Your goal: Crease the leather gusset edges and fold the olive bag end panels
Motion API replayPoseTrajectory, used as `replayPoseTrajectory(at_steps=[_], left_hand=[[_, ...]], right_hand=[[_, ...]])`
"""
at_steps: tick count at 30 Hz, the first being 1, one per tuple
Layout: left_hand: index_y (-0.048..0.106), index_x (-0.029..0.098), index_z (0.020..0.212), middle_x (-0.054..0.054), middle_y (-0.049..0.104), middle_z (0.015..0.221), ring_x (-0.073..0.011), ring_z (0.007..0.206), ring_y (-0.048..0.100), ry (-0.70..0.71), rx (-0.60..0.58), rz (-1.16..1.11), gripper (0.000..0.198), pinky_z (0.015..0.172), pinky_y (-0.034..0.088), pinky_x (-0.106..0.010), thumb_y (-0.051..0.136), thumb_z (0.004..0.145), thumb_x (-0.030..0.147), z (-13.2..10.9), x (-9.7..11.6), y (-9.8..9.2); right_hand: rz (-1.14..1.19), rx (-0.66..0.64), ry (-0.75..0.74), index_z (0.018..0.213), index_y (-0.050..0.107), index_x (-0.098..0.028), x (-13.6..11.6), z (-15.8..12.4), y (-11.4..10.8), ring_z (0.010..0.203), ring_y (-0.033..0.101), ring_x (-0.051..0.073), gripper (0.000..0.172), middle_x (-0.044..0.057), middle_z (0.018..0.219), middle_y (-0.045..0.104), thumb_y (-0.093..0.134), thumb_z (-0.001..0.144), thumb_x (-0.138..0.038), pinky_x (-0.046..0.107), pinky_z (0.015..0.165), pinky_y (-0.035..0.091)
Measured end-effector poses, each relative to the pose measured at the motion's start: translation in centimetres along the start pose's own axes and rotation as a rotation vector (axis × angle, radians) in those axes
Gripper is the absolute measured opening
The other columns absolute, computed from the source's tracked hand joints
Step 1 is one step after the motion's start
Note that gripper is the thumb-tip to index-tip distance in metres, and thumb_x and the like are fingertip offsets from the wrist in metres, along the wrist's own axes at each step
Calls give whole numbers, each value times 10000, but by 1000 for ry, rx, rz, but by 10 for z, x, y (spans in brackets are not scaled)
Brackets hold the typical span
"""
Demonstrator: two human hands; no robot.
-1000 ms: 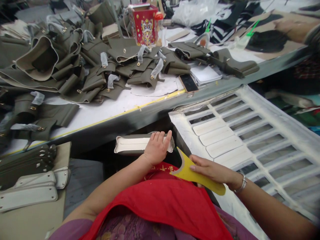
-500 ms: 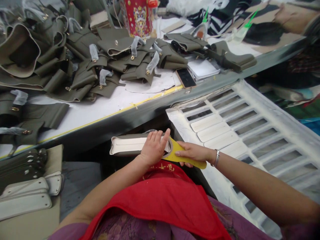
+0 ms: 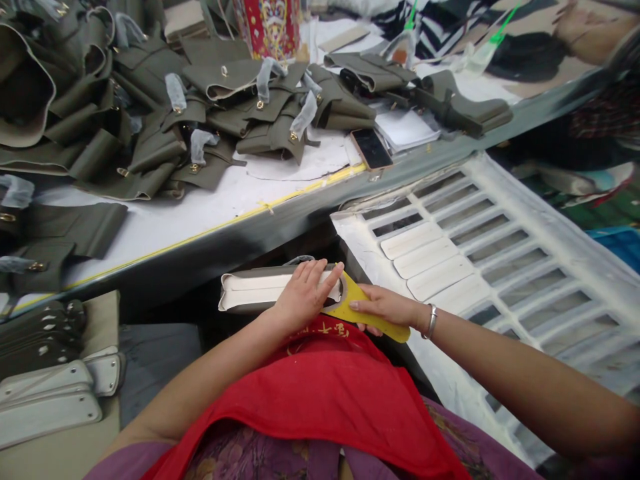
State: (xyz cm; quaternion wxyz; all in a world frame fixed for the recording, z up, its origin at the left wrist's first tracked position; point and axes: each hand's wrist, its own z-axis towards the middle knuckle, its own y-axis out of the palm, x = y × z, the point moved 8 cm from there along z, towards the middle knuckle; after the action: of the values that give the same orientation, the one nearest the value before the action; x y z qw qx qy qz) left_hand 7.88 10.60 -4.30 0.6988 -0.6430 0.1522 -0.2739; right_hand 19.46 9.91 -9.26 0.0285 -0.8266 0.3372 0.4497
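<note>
An olive-green bag body (image 3: 250, 271) lies on its side above my lap, its long white face (image 3: 255, 288) turned up towards me. My left hand (image 3: 306, 290) holds it at its right end, fingers stretched across the white face. Wrapped in my right hand (image 3: 385, 308) is the handle of a yellow tool (image 3: 350, 300). Its broad, rounded end meets the bag's right end beneath my left fingertips. What the tool's tip does there is hidden.
Olive bags (image 3: 275, 127) crowd the table (image 3: 210, 203), with a phone (image 3: 371, 148) near its edge. To the right stands a white slatted rack (image 3: 530, 200) bearing several white oblong pieces (image 3: 433, 267). Pale straps (image 3: 45, 407) lie at lower left. Bottles with green nozzles (image 3: 487, 53) stand farther back.
The view has shifted slightly. Both hands keep their hold on the bag body and the yellow tool; the tool's handle end sits a little lower and farther left.
</note>
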Motion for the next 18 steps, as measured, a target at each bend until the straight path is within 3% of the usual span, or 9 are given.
replayPoseTrajectory(at_steps=[5, 8, 11, 13, 18], left_hand=[[233, 153, 1436, -221, 405, 1353, -315, 1259, 382, -40, 1, 26, 577, 1025, 304, -485, 376, 878, 131, 0, 1, 7], [210, 159, 1440, -218, 382, 1374, -324, 1281, 356, -40, -12, -21, 642, 1037, 284, -498, 456, 847, 157, -1, -2, 5], [144, 120, 1450, -212, 341, 1412, -319, 1307, 318, 12, -62, -222, 857, 1069, 264, -478, 611, 760, 322, -5, -5, -7], [111, 100, 1451, -201, 326, 1433, -298, 1316, 312, 18, -99, -354, 942, 1082, 265, -448, 619, 745, 461, -4, -7, -16], [303, 54, 1385, -177, 474, 1335, -282, 1208, 437, -283, -75, -274, 688, 1024, 318, -433, 393, 889, 521, 13, -13, -13]], right_hand=[[65, -4, -8, 946, 437, -176, 5, 1, 5, 395, 521, 81, 391, -11, 637, 633, 576, 814, -517, 174, 370, 403], [91, 30, -27, 923, 454, -169, 7, 1, 7, 400, 522, 83, 393, -6, 630, 631, 585, 805, -520, 177, 371, 400], [116, 92, -34, 925, 467, -159, 11, 1, 7, 413, 533, 89, 406, -4, 627, 624, 597, 793, -521, 183, 382, 409], [132, 123, -42, 928, 476, -152, 13, 0, 9, 411, 531, 91, 419, -2, 627, 620, 601, 785, -526, 189, 382, 410], [173, 190, -61, 912, 477, -151, 14, -1, 12, 413, 525, 92, 426, -4, 624, 613, 604, 775, -534, 192, 378, 396]])
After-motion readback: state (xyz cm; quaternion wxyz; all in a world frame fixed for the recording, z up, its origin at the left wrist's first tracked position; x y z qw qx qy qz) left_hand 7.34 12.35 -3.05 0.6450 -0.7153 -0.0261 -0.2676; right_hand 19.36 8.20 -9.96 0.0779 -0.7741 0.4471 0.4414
